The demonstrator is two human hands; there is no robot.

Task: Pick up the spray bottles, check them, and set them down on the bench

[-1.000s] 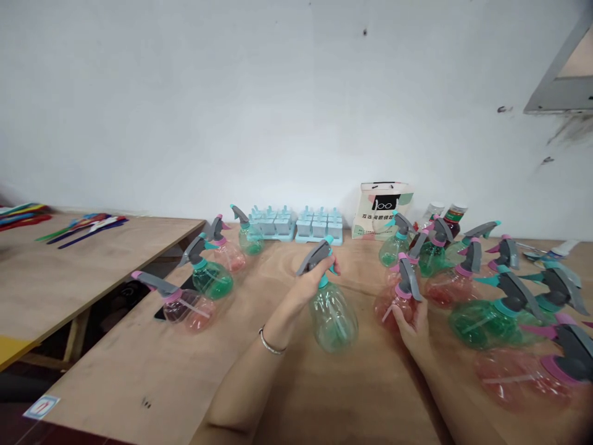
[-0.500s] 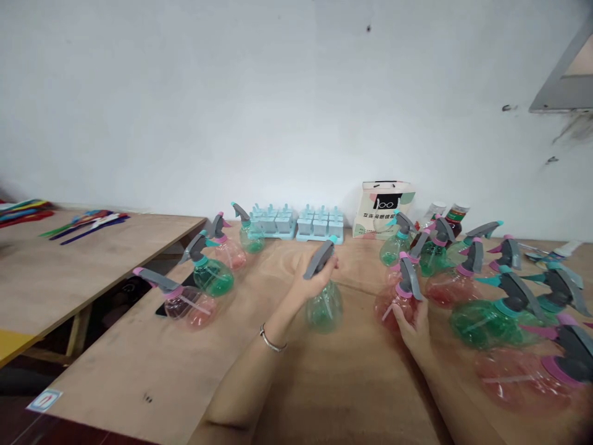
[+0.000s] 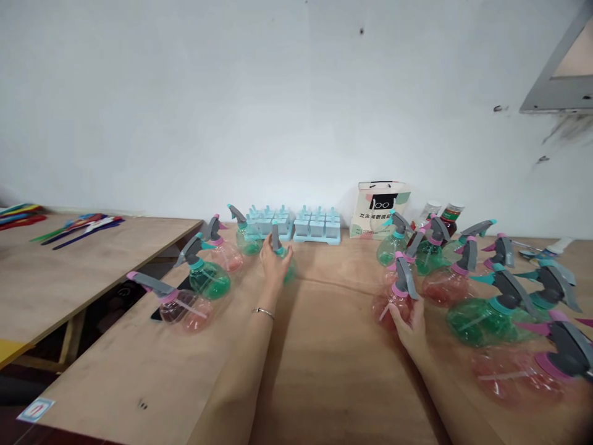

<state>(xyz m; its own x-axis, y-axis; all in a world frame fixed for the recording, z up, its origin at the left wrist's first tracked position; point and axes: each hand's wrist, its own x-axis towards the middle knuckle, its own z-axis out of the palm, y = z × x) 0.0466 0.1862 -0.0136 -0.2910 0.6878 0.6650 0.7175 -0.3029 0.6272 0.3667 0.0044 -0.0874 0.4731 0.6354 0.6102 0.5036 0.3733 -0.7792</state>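
Note:
My left hand (image 3: 274,262), a bangle on its wrist, is around the upper part of a green spray bottle (image 3: 290,272) with a grey and teal head, toward the back of the table. Most of that bottle is hidden by the hand. At right of centre, my right hand (image 3: 411,324) grips the body of a pink spray bottle (image 3: 380,308) with a grey and pink head. Left of my left hand stand another green bottle (image 3: 249,244), a pink one (image 3: 226,256), a darker green one (image 3: 209,279) and a pink one lying tilted (image 3: 188,310).
More green and pink spray bottles (image 3: 472,318) crowd the right side. Pale blue ice-pop moulds (image 3: 317,228) and a paper bag (image 3: 378,210) stand along the wall, near capped bottles (image 3: 450,216). A dark phone-like object (image 3: 156,314) lies at left. Coloured strips (image 3: 83,228) rest on the left table.
My left hand has carried the green spray bottle left and farther back, toward the row of bottles at left. My right hand stays on the pink bottle. The view has shifted slightly.

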